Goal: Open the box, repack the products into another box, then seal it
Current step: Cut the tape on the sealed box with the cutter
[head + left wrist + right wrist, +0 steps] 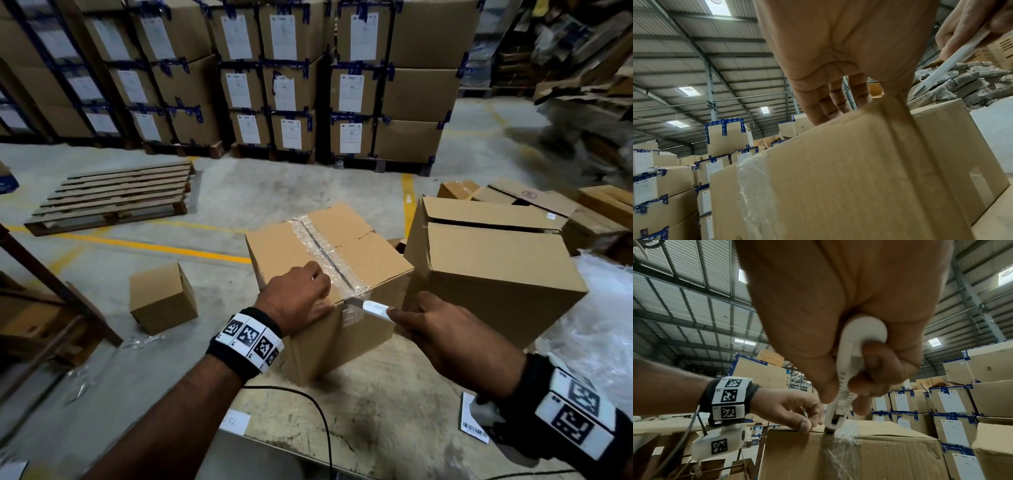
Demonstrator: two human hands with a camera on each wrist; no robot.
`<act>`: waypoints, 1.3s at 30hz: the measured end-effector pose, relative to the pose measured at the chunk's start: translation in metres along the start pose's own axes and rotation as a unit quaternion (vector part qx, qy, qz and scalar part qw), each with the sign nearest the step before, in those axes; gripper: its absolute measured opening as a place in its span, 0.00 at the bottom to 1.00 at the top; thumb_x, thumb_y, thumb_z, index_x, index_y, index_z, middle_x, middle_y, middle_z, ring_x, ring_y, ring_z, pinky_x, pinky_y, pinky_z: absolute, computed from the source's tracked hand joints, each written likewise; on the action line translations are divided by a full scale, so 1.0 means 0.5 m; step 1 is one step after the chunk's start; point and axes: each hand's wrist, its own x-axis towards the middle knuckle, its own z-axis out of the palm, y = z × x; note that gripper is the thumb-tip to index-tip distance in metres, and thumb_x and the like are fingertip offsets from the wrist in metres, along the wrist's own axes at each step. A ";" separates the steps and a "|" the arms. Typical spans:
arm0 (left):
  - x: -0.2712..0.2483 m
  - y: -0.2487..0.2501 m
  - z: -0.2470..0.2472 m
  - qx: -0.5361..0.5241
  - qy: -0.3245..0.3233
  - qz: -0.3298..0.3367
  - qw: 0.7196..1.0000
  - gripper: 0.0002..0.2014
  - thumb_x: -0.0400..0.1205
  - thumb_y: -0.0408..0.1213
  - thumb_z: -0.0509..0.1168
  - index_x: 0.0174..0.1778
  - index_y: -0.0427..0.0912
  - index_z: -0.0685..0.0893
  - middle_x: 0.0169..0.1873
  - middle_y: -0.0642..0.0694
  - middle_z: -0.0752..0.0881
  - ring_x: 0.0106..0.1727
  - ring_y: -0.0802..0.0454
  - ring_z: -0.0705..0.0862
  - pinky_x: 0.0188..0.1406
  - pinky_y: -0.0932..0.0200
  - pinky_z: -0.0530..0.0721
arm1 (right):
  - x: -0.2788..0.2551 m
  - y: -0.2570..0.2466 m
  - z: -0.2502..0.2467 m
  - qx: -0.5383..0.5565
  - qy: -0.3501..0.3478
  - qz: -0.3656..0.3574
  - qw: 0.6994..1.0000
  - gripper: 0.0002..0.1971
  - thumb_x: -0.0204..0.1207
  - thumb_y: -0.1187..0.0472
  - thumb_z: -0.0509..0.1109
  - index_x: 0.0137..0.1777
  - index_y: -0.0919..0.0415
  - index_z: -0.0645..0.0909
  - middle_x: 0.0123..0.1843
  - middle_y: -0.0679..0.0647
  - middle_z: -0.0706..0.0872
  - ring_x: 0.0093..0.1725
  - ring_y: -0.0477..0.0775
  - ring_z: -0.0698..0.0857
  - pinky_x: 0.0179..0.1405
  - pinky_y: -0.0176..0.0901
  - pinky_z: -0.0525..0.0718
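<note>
Taped box (pixel 329 274) sits on the table (pixel 394 394), centre of the head view, a second box (pixel 493 270) just beside it at 3 o'clock. Left hand (pixel 298 301) presses fingers flat on the box top near the front edge. Right hand (pixel 442 332) grips a white cutter (pixel 371 307), blade at the tape seam (pixel 325 253). Cardboard looks stiff, tape slick and crinkly; probably fairly light. Best held from the top, clear of the seam.
</note>
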 end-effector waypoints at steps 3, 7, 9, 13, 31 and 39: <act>0.004 0.002 0.000 0.014 -0.008 0.005 1.000 0.18 0.82 0.59 0.60 0.56 0.50 0.76 0.60 0.48 0.74 0.58 0.47 0.75 0.39 0.55 0.74 | 0.003 -0.006 0.001 -0.005 -0.001 0.007 1.000 0.18 0.86 0.54 0.57 0.75 0.46 0.71 0.52 0.51 0.73 0.44 0.53 0.79 0.41 0.46 0.80; 0.009 0.002 0.002 0.002 -0.004 0.006 1.000 0.17 0.81 0.58 0.61 0.55 0.50 0.76 0.57 0.48 0.76 0.58 0.46 0.75 0.43 0.54 0.76 | 0.011 -0.014 0.006 -0.011 0.004 0.010 1.000 0.18 0.86 0.54 0.56 0.74 0.46 0.71 0.51 0.52 0.73 0.44 0.55 0.79 0.40 0.45 0.77; 0.009 0.002 0.003 -0.004 -0.002 0.007 1.000 0.16 0.81 0.59 0.61 0.54 0.50 0.76 0.57 0.49 0.76 0.57 0.47 0.75 0.43 0.54 0.76 | 0.003 -0.008 0.003 -0.003 0.001 0.017 1.000 0.17 0.86 0.53 0.56 0.74 0.45 0.71 0.51 0.51 0.72 0.44 0.54 0.79 0.41 0.46 0.78; 0.014 0.003 0.006 -0.012 0.008 0.000 1.000 0.16 0.82 0.58 0.60 0.53 0.50 0.77 0.56 0.49 0.76 0.57 0.47 0.75 0.42 0.55 0.74 | 0.000 -0.009 -0.002 0.010 -0.004 0.019 1.000 0.18 0.86 0.54 0.56 0.75 0.45 0.70 0.52 0.52 0.74 0.47 0.55 0.81 0.45 0.48 0.81; 0.030 0.000 -0.004 -0.014 -0.016 0.043 0.999 0.14 0.84 0.55 0.57 0.56 0.50 0.77 0.57 0.48 0.76 0.56 0.47 0.75 0.48 0.54 0.75 | -0.034 0.018 -0.024 0.018 0.013 0.021 1.000 0.20 0.84 0.53 0.59 0.75 0.41 0.71 0.51 0.50 0.74 0.45 0.54 0.81 0.41 0.47 0.79; 0.049 -0.002 -0.016 0.040 0.009 0.076 0.996 0.21 0.81 0.52 0.62 0.69 0.50 0.74 0.65 0.46 0.77 0.61 0.45 0.77 0.53 0.51 0.76 | -0.022 0.047 -0.056 0.015 0.041 0.011 0.999 0.22 0.81 0.60 0.64 0.74 0.43 0.75 0.51 0.44 0.72 0.52 0.51 0.81 0.37 0.29 0.64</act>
